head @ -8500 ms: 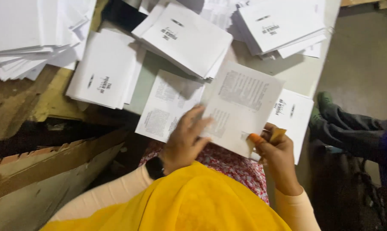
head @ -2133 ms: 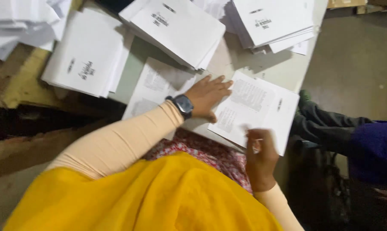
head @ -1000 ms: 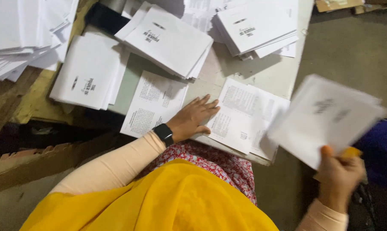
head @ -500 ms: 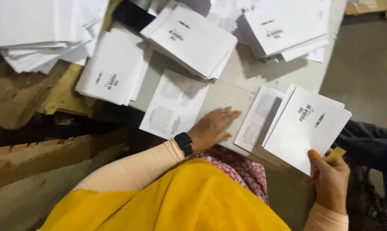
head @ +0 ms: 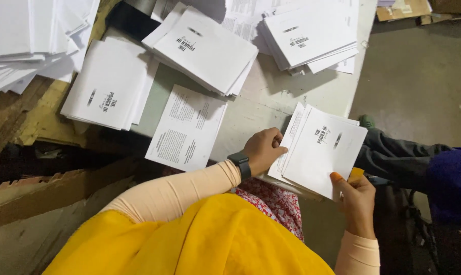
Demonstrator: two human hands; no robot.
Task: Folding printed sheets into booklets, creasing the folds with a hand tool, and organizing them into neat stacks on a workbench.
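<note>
booklet stacks point(head: 205, 48): 5 | loose printed sheet point(head: 185, 127): 1 | hands point(head: 263, 150): 2 | wristwatch point(head: 240, 164): 1

bare table strip point(head: 251, 109) between printed sheet point(head: 187, 127) and folded booklets point(head: 319, 147), stacks point(head: 205, 48) behind

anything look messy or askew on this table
Yes. The paper heap at top left is fanned out, edges ragged, overhanging the table. The sheets between the left hand and right hand are staggered and jut past the table edge.
</note>
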